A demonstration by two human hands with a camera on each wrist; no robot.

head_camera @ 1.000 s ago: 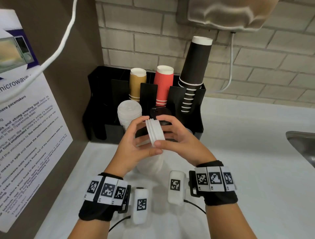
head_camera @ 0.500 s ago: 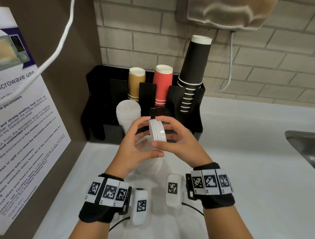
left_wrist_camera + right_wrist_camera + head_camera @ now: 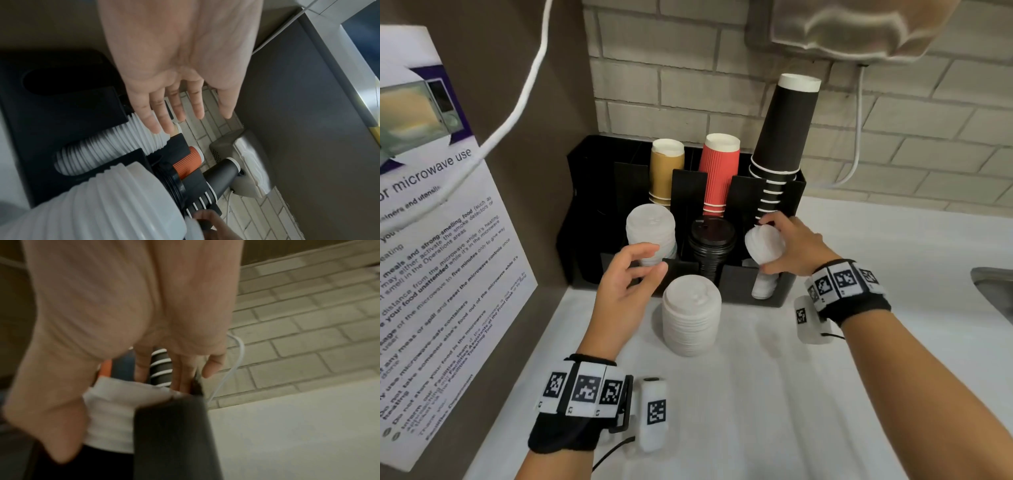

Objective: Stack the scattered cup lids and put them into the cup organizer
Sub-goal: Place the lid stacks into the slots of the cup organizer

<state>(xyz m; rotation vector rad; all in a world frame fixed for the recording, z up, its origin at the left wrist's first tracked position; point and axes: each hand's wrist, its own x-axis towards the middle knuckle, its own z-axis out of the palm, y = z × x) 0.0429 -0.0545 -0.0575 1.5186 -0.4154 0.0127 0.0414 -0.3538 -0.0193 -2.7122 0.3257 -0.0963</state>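
Lids point(image 3: 764, 244) moved to organizer point(image 3: 739, 284) in right hand's point(image 3: 796, 246) grip, left hand point(image 3: 625, 284) released, empty.

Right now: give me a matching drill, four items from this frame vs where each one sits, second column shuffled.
Items:
1. black lid stack
2. tall white lid stack
3. small white lid stack
4. black cup stack

Places:
A. standing on the counter in front of the cup organizer
B. gripped by the right hand at the organizer's front right slot
C. back right slot
D. front middle slot

Pairs: 1-D, 2-A, 3-B, 4-C
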